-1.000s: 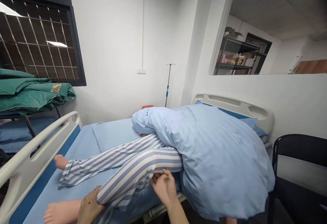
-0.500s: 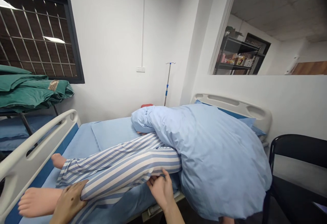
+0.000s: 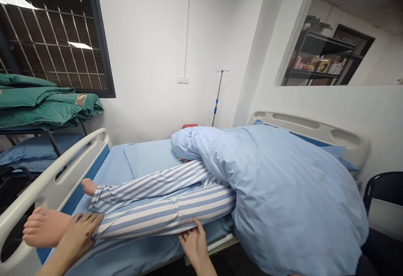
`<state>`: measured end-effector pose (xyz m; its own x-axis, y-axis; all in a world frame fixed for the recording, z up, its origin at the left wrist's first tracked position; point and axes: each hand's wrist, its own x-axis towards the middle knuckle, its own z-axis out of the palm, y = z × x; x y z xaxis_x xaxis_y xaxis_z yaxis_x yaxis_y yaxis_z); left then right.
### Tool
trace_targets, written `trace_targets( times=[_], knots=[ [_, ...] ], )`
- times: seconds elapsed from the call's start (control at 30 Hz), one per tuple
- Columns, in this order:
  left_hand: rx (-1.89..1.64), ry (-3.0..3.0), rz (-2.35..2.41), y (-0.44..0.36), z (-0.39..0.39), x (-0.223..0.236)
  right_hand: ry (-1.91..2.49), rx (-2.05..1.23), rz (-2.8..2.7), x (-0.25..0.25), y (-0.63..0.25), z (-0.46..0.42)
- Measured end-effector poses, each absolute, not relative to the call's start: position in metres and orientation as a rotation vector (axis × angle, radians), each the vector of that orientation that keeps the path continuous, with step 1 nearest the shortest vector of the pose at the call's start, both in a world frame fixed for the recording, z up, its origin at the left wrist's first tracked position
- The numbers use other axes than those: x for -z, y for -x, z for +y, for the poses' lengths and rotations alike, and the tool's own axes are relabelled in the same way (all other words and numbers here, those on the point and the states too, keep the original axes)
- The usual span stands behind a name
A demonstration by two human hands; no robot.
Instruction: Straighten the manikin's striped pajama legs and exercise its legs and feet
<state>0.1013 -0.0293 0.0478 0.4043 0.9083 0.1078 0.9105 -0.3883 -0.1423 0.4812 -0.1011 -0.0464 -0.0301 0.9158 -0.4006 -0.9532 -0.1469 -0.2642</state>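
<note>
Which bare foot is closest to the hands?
The bare foot by the white side rail, beside the left hand; the other bare foot lies farther away on the blue sheet.

Hospital-style ward: railed bed [image 3: 47, 175], IV pole [image 3: 217, 95] (beside wall).

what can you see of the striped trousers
The striped trousers are soft-looking cloth in wide blue and white stripes. Both legs lie stretched out on the blue bed sheet, their tops going under the pale blue quilt. The left hand rests on the nearer cuff, and the right hand touches the lower edge of that leg.
</note>
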Motion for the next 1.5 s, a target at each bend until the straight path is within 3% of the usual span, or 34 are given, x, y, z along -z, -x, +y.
trace_targets(
  times=[0.5,0.93,1.1,1.3,1.5],
  knots=[
    [-0.121,2.504,-1.723,-0.097,-0.023,0.014,0.830,-1.524,-0.011,0.077,-0.470,-0.100],
    [-0.074,2.438,-1.826,-0.109,-0.024,0.062,1.338,-1.431,-0.110,0.090,-0.479,-0.137],
    [-0.077,2.475,-1.870,-0.109,-0.023,0.061,1.166,-1.598,-0.531,0.056,-0.405,-0.140],
    [-0.104,2.558,-1.920,-0.104,-0.023,0.051,0.985,-1.758,-0.817,0.015,-0.249,-0.076],
    [0.397,2.779,-1.895,-0.114,-0.023,0.030,0.773,-1.906,-1.182,-0.008,-0.116,-0.008]
  ],
)
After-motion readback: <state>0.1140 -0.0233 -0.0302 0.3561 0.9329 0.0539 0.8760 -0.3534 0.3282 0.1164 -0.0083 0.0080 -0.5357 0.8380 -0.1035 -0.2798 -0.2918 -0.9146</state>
